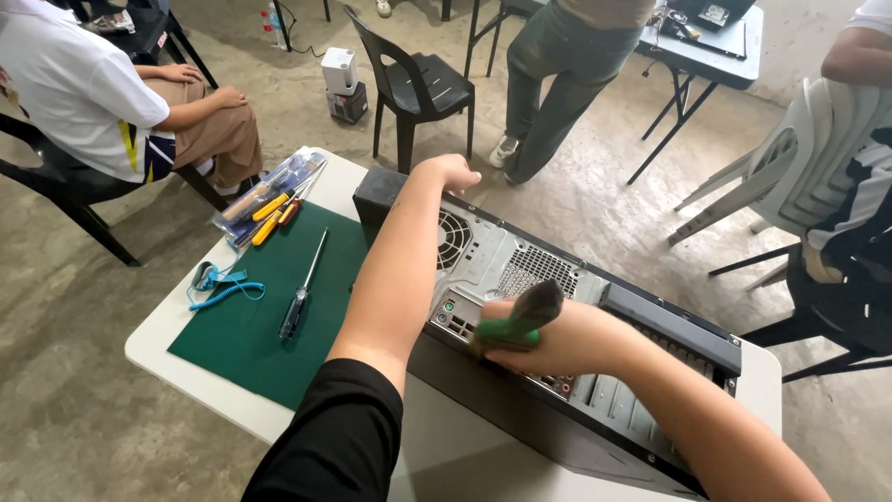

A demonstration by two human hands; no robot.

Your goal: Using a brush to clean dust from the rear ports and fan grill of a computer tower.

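Computer case [557, 316] lies on its side across the white table [158, 339], its long axis running from the near left toward the far right, with the rear panel of vents and ports turned toward the person. Both arms reach over it from the near side. The left hand [452, 173] sits at the far top corner of the case, just above the round fan grille [452, 238]; it is curled into a loose fist and seems to rest on the case edge, though whether it holds anything I cannot tell. The right hand [548, 339] is the nearer one, low against the rear panel beside the port cluster, closed around a brush [520, 318] with a green handle and dark bristles that point up and to the right, over the vent holes.

Left of the case lies a green mat [251, 325] carrying a long screwdriver [302, 288]; a blue wrist strap [218, 284] and a clear pack of screwdrivers [269, 200] lie at the mat's edge, well apart from both hands. A seated person in a white shirt [84, 93] is off to the far left.
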